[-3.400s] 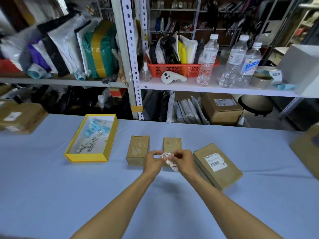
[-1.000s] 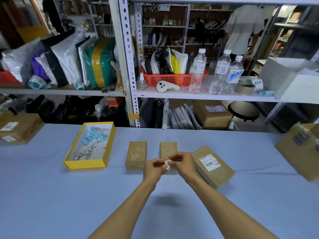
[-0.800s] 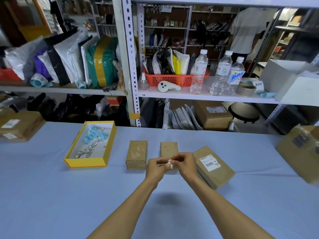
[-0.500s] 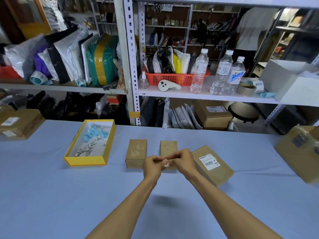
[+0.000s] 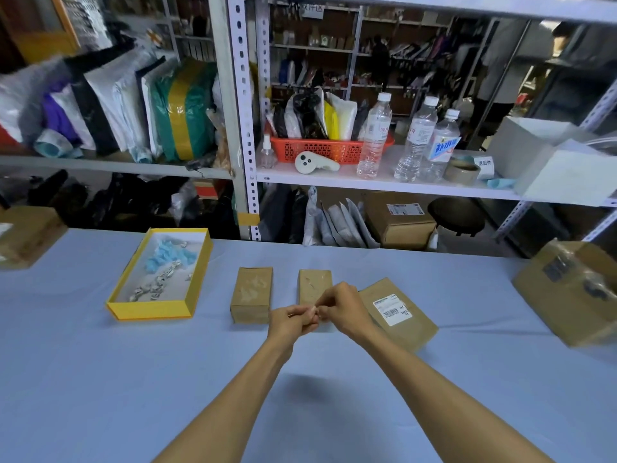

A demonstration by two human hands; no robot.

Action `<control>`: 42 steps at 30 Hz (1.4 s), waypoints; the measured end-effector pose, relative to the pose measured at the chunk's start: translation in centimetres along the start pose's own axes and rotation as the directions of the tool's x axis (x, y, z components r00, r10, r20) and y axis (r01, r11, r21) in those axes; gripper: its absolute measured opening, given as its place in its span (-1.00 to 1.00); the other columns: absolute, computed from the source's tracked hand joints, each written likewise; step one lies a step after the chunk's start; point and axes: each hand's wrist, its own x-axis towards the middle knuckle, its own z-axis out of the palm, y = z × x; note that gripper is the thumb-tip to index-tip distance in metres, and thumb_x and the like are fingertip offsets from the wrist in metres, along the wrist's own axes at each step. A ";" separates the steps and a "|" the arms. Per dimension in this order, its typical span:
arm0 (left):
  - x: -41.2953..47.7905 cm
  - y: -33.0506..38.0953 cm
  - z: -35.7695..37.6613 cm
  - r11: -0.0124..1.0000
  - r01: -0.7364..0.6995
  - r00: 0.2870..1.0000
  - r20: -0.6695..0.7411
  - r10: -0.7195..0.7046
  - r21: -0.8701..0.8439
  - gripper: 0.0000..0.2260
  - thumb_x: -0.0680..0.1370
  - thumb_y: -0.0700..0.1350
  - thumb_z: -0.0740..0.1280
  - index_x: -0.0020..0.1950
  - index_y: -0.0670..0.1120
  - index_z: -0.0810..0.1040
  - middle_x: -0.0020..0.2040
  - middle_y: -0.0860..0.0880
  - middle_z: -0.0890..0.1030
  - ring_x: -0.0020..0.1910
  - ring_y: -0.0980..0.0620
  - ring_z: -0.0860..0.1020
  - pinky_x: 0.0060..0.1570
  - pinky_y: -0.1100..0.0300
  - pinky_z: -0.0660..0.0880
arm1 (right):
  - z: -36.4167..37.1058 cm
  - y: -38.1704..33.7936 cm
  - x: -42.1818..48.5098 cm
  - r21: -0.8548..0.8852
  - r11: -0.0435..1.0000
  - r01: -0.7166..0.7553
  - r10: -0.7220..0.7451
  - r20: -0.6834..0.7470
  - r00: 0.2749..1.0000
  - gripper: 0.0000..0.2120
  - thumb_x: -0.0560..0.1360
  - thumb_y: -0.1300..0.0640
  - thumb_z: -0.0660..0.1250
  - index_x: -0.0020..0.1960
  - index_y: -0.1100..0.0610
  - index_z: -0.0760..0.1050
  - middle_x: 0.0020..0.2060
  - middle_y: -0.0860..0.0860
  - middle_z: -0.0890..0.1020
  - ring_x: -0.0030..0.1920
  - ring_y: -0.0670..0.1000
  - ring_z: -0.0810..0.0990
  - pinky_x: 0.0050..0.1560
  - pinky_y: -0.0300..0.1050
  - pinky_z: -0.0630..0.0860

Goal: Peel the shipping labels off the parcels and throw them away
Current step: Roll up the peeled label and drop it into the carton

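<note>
Three brown parcels lie in a row on the blue table. The left parcel (image 5: 251, 294) and the middle parcel (image 5: 314, 285) have bare tops. The right parcel (image 5: 397, 312) carries a white barcode label (image 5: 392, 308). In front of the middle parcel, my left hand (image 5: 289, 321) and my right hand (image 5: 344, 309) meet fingertip to fingertip, pinching a small crumpled white label (image 5: 314, 311) that is mostly hidden between the fingers.
A yellow tray (image 5: 157, 309) with crumpled label scraps and blue bits sits at the left. A large taped box (image 5: 567, 295) stands at the right edge, another box (image 5: 26, 235) at the far left. Metal shelving (image 5: 243, 128) with bottles and bags rises behind the table.
The peeled label has been squeezed from a loose hanging strip into a tiny wad between both hands. The hands stayed in front of the middle parcel.
</note>
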 end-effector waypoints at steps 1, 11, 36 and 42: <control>0.0 0.1 0.1 1.000 -0.005 1.000 0.000 0.005 0.006 -0.94 0.52 -0.34 0.35 -0.06 -0.31 0.61 -0.25 -0.16 0.63 -0.27 0.01 0.61 -0.27 0.33 0.60 | -0.2 -0.2 0.1 0.004 1.000 -0.007 0.007 -0.010 1.000 -0.88 0.34 0.37 0.38 -0.22 0.26 0.69 -0.32 0.12 0.70 -0.31 -0.06 0.60 -0.25 -0.22 0.50; -0.9 2.3 1.0 0.951 -0.154 0.988 0.027 0.152 0.270 -0.87 0.45 -0.32 0.39 -0.25 -0.16 0.69 -0.28 -0.16 0.68 -0.23 -0.10 0.66 -0.10 0.11 0.63 | -1.5 0.1 0.4 0.194 0.974 -0.117 0.133 -0.072 0.988 -0.94 0.32 0.37 0.43 -0.24 0.30 0.67 -0.33 0.19 0.69 -0.30 0.08 0.70 -0.23 -0.14 0.64; -2.1 3.3 2.9 0.813 -0.373 0.914 0.326 0.240 0.446 -0.82 0.54 -0.32 0.24 0.07 -0.18 0.59 -0.16 -0.13 0.69 -0.22 0.15 0.65 -0.25 0.43 0.52 | -1.7 -0.4 -4.2 0.424 0.866 -0.264 0.424 -0.343 0.838 -0.86 0.26 0.44 0.39 -0.25 0.25 0.63 -0.32 0.14 0.68 -0.24 0.11 0.69 -0.20 -0.04 0.65; -1.4 2.1 6.4 0.942 -0.175 0.915 0.400 0.049 0.285 -0.94 0.51 -0.29 0.38 -0.06 -0.24 0.64 -0.20 -0.15 0.67 -0.26 0.02 0.64 0.00 0.05 0.60 | -3.8 0.4 -7.9 0.478 0.837 -0.266 0.477 -0.402 0.781 -0.83 0.33 0.40 0.39 -0.26 0.16 0.64 -0.40 -0.09 0.64 -0.38 -0.26 0.58 -0.34 -0.38 0.48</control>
